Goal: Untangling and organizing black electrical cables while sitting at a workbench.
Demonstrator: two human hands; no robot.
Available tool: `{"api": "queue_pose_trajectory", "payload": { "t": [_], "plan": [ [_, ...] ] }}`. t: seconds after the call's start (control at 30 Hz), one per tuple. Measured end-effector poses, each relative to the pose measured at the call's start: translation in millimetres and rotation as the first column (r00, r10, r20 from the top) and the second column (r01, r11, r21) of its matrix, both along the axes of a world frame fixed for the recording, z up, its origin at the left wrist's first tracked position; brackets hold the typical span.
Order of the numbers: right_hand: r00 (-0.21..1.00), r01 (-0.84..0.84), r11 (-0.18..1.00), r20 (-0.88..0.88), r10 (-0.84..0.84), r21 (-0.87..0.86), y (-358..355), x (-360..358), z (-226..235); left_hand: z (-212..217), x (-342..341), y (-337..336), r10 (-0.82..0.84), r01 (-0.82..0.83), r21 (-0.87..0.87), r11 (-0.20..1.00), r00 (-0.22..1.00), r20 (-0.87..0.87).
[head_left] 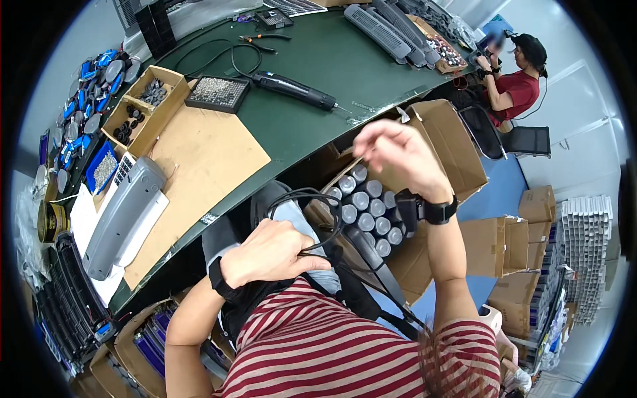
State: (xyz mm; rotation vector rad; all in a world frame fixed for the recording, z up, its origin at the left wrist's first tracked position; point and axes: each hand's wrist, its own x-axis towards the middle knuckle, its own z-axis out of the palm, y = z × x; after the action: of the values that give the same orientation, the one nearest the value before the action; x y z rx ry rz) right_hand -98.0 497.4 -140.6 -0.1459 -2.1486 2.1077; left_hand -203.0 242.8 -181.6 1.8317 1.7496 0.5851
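Note:
My left hand (pixel 273 253) is closed around a looped black cable (pixel 302 198), low in front of my striped shirt and over my lap. Loops of the cable rise above the fist, and more strands run down to the right. My right hand (pixel 401 158) is raised over an open cardboard box, its fingers loosely bent, apart and slightly blurred, with nothing visible in them. Below it, several upright cylinders with grey round tops (pixel 360 200) stand packed in that box (pixel 446 142).
On the green table (pixel 318 50) lie a black electric screwdriver (pixel 292 89), pliers (pixel 265 37) and a tray of small metal parts (pixel 217 93). A grey handset-shaped housing (pixel 123 219) lies at left. Another person (pixel 521 79) sits at far right. Cardboard boxes (pixel 488 245) stand on the right.

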Motion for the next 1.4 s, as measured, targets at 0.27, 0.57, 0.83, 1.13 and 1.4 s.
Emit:
{"api": "queue_pose_trajectory", "payload": {
  "t": [0.27,0.57,0.83,1.13,1.4],
  "plan": [
    [0.757,-0.647,0.656,0.426,0.494,0.389,-66,3,-20,-8,-10,5,0.108,-0.214,0.174,0.961,0.872,0.477],
    [0.871,-0.477,0.848,0.258,0.419,0.233,-80,13,-29,-18,-7,16,0.348,-0.48,0.105,0.871,0.752,0.56],
    [0.983,-0.055,0.79,0.105,0.15,-0.611,-45,35,-43,-57,-55,-34,0.318,-0.483,-0.067,0.873,0.46,0.829],
    [1.0,-0.019,0.501,-0.025,-0.004,-0.865,-41,35,-65,-91,2,-40,0.303,-0.275,-0.173,0.946,0.553,0.776],
    [0.987,-0.07,0.697,0.051,0.151,-0.714,-35,46,-60,-110,0,-39,0.413,-0.487,-0.202,0.85,0.376,0.83]
  ]
}}
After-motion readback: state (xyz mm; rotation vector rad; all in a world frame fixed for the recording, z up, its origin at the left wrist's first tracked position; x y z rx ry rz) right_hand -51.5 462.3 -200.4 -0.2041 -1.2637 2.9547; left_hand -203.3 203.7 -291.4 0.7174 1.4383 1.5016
